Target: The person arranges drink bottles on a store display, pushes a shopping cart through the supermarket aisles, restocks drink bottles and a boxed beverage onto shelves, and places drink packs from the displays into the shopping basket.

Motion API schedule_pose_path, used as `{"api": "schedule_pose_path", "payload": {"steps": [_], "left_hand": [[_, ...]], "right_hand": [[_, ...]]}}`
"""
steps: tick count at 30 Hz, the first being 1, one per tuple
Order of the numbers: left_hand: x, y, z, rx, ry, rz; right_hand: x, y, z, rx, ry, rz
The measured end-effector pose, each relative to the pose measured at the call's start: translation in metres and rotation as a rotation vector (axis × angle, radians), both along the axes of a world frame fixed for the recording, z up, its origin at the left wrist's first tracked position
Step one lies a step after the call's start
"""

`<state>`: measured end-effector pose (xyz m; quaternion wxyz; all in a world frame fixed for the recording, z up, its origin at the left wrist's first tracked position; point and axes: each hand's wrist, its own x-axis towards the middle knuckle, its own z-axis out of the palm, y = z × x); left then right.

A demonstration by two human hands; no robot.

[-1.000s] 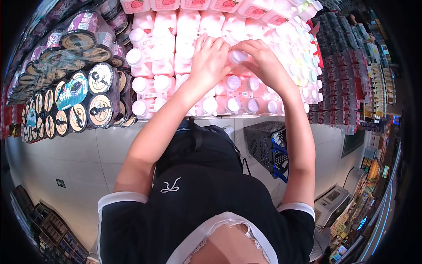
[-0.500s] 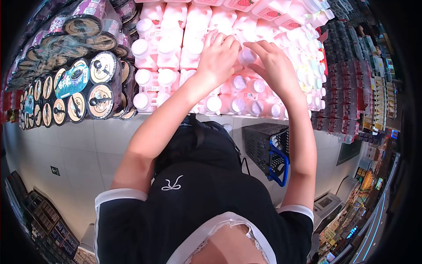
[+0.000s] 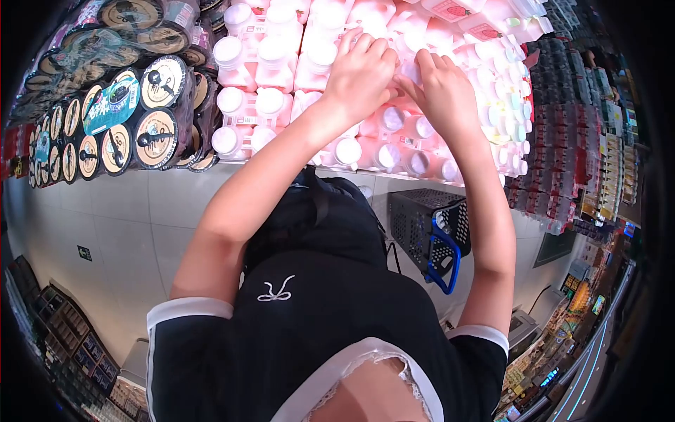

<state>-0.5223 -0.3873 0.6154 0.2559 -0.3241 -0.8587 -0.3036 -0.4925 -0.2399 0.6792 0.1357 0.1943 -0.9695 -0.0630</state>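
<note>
Both the left hand [image 3: 360,74] and the right hand [image 3: 448,90] are bent over the pink bottles [image 3: 278,74], set narrowly around a pale cap [image 3: 408,72], fingers curled; whether they grip it, I cannot tell. More bottles spread beneath and around them; wrapped round-lidded cups [image 3: 156,138] stand at nine o'clock — the grey basket [image 3: 411,219], with its blue handle [image 3: 455,264], sits near six o'clock.

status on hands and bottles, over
Left hand and right hand close together at pink bottles; grip on any bottle unclear; hands hide the contact.
</note>
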Motion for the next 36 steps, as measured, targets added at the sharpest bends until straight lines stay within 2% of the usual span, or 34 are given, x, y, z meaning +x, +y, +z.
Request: {"api": "schedule_pose_path", "payload": {"steps": [4,8,14,21,26,29,30,32,33,36], "left_hand": [[0.001,0.001,0.003,-0.041,-0.001,0.029],[0.004,0.000,0.008,-0.005,-0.100,-0.002],[0.002,0.000,0.003,0.060,-0.083,-0.028],[0.002,0.002,0.002,0.049,-0.089,-0.015],[0.004,0.002,0.005,0.005,-0.047,0.015],[0.004,0.002,0.006,0.015,-0.033,0.030],[0.005,0.002,0.005,0.024,-0.030,0.022],[0.007,0.001,0.003,0.046,-0.013,0.017],[0.007,0.001,0.003,0.063,0.002,0.017],[0.004,0.003,0.002,0.106,0.025,0.020]], "right_hand": [[0.001,0.011,0.007,-0.067,-0.157,0.151],[-0.004,0.012,0.001,-0.021,-0.128,0.185],[0.000,0.005,-0.011,0.009,-0.081,0.081],[0.002,0.000,-0.028,-0.152,-0.005,-0.069],[-0.006,0.010,-0.008,-0.210,-0.025,0.053],[-0.020,0.008,0.016,-0.229,0.007,-0.154],[-0.029,0.014,0.015,-0.224,0.004,-0.141],[-0.043,0.024,0.006,-0.189,-0.022,0.116],[-0.044,0.023,0.004,-0.155,-0.137,0.044],[-0.050,0.018,0.001,-0.157,-0.129,0.038]]}}
